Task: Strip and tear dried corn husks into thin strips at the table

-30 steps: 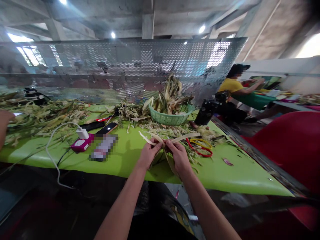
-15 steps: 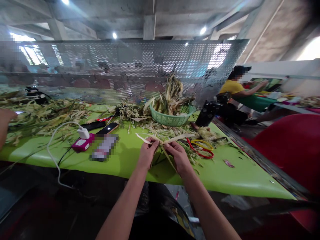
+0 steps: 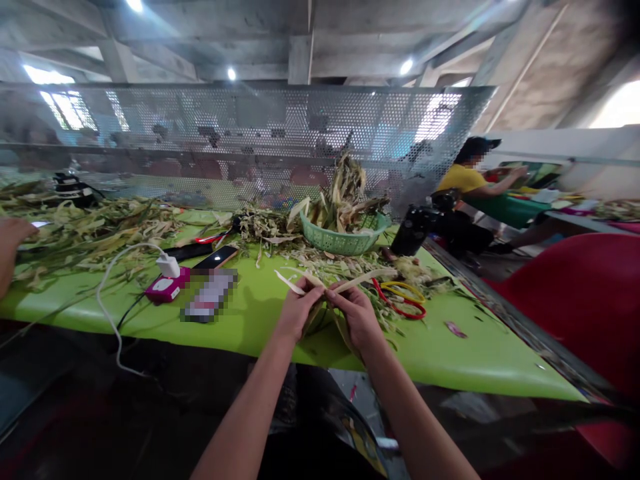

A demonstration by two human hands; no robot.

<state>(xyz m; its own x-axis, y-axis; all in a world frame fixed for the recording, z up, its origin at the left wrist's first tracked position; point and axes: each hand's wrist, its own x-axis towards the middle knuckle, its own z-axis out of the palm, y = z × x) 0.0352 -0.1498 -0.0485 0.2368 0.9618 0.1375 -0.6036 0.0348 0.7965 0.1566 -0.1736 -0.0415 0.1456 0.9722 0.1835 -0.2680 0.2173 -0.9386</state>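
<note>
Several pale dried husk strips [image 3: 367,276] cross between my two hands over the near part of the table. My left hand [image 3: 301,308] pinches them from the left, thumb on top, with ends poking out past the fingers. Close against it, my right hand [image 3: 354,312] pinches the strips from the right. Some strip ends hang below the hands toward the table edge. Just right of my right hand lie scissors with red and yellow handles [image 3: 407,308], their blades hidden among husk scraps [image 3: 345,265].
A green plastic basket [image 3: 340,240] of dried husks stands behind my hands, a black bottle [image 3: 409,230] beside it. Left are a phone [image 3: 216,258], a pink power adapter [image 3: 167,285] with a white cable, and a husk pile [image 3: 100,233]. Another person's hand [image 3: 17,233] reaches in.
My fingertips have drawn closer together at the crossing of the strips. The hanging ends have shifted and look bunched. The view has tilted slightly.
</note>
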